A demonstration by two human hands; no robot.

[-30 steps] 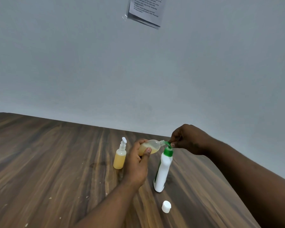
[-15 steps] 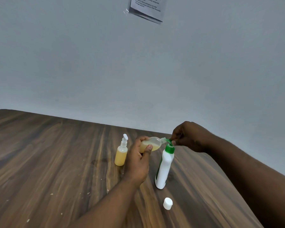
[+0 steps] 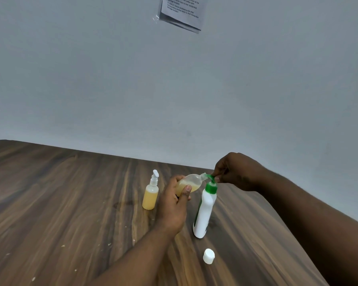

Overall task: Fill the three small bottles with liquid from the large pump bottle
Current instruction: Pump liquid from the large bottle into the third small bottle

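A tall white pump bottle [image 3: 204, 213] with a green pump head [image 3: 211, 185] stands on the wooden table [image 3: 60, 203]. My right hand [image 3: 236, 172] pinches the green spout from above. My left hand [image 3: 174, 205] grips a small clear bottle [image 3: 191, 182], tilted on its side and partly filled with yellow liquid; its open neck sits right at the spout. To its left stands a second small bottle [image 3: 150, 198], full of yellow liquid, with a white pump top. A loose white cap [image 3: 208, 256] lies on the table near the big bottle's base. Only two small bottles show.
The table ends at a grey wall [image 3: 112, 89] just behind the bottles, and its right edge slants under my right forearm. A printed paper sheet [image 3: 181, 11] hangs on the wall above. Small pale crumbs dot the wood at the left front.
The view has shifted slightly. Both hands keep their grips, with the small bottle's neck still at the green spout.
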